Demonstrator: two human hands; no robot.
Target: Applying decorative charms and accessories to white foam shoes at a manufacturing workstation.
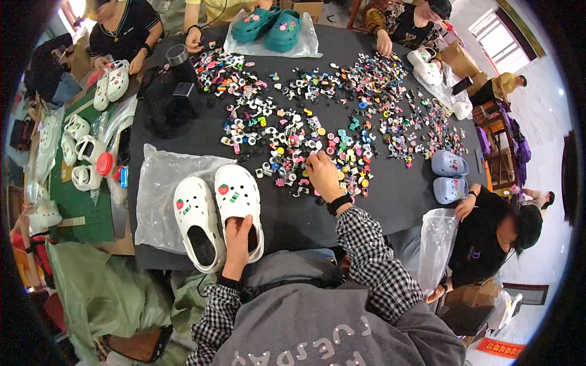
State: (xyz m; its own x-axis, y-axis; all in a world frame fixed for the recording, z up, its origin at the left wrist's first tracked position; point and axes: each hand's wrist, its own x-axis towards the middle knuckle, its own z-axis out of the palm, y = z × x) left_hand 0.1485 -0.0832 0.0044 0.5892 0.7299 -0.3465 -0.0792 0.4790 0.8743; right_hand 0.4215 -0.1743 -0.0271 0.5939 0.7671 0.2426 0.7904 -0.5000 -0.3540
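My left hand (pixel 238 245) is closed round the heel opening of a white clog (pixel 234 183), its thumb on the upper. That clog has a strawberry charm and green letter charms near the toe. Against its left side lies the matching white clog (pixel 194 204), decorated the same way. Stretched over the table, my right hand (pixel 325 177) has its fingers together in the pile of small colourful shoe charms (pixel 293 146). Whatever is between those fingertips is too small to make out.
A clear plastic bag (pixel 155 201) lies under the white clogs on the black table (pixel 293 229). Green clogs (pixel 284 32) are at the far side, blue clogs (pixel 450 177) at the right. A dark tumbler (pixel 178 61) stands far left. Co-workers sit around the table.
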